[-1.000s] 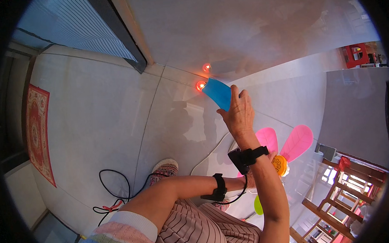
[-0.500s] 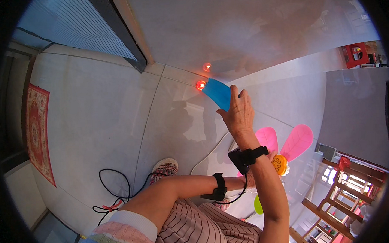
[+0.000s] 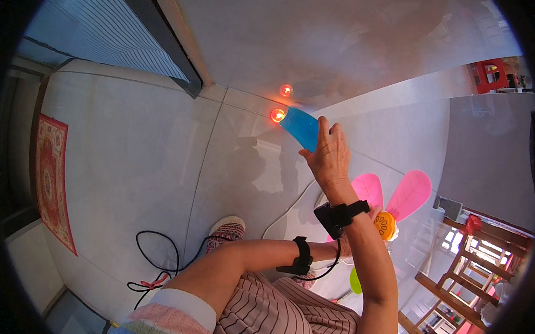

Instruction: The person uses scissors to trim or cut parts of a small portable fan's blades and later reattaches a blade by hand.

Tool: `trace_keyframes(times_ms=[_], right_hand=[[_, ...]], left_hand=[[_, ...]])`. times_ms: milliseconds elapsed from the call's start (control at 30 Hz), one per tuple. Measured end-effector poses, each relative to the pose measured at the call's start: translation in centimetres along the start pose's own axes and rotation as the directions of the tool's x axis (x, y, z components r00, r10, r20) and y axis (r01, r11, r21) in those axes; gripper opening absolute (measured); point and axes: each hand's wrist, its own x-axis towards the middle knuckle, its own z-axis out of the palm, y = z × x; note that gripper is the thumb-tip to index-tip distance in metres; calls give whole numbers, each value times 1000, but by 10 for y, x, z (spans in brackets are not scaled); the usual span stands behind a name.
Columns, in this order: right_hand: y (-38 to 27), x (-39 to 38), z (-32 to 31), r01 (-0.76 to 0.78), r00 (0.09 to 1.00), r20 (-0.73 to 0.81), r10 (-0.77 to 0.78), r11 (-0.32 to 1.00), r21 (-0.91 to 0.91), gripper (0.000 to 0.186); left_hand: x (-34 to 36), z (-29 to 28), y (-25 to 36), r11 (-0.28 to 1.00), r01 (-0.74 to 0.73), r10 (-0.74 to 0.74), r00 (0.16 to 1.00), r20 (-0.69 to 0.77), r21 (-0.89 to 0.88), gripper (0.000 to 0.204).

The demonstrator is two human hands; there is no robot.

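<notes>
My right hand [image 3: 330, 154] is closed on a blue curved, flat piece [image 3: 302, 129], thumb on one side and fingers on the other. At the far end of this piece a round bulb [image 3: 277, 115] glows orange-red. Beneath my right forearm, my left hand [image 3: 348, 246] is mostly hidden. Its visible fingers curl at the side of a flower-shaped toy with pink petals [image 3: 411, 194] and an orange, fruit-slice-patterned centre [image 3: 385, 226]. A lime-green rounded part [image 3: 355, 280] shows below it, partly behind my right arm.
A shiny grey panel [image 3: 357, 40] rises beyond my right hand and mirrors the glow. Black cable [image 3: 159, 265] loops on the tiled floor near my foot [image 3: 227, 230]. A white cord [image 3: 289, 210] runs nearby. Wooden frames [image 3: 455, 299] stand right; a red patterned mat [image 3: 54, 183] lies left.
The blue piece and its glowing bulb have shifted very slightly to the right. Both hands keep their holds.
</notes>
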Motion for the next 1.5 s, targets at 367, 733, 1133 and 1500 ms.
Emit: trace_keyframes(times_ms=[367,733,1133,1500], right_hand=[[-1,-2,-2,-9,1000,9,9,1000,19,77],[-1,-4,-3,-17,999,45,15,999,43,76],[-1,-3,-2,-41,998,42,39,998,56,75],[-1,-3,-3,-49,998,31,47,996,68,75]], left_hand=[[-1,1,-1,1000,1,-1,1000,-3,5,67],[-4,-4,-1,999,14,-14,1000,-4,30,66],[-5,-2,0,1000,9,-9,1000,13,26,65],[-7,-2,-2,999,19,-19,1000,10,37,65]])
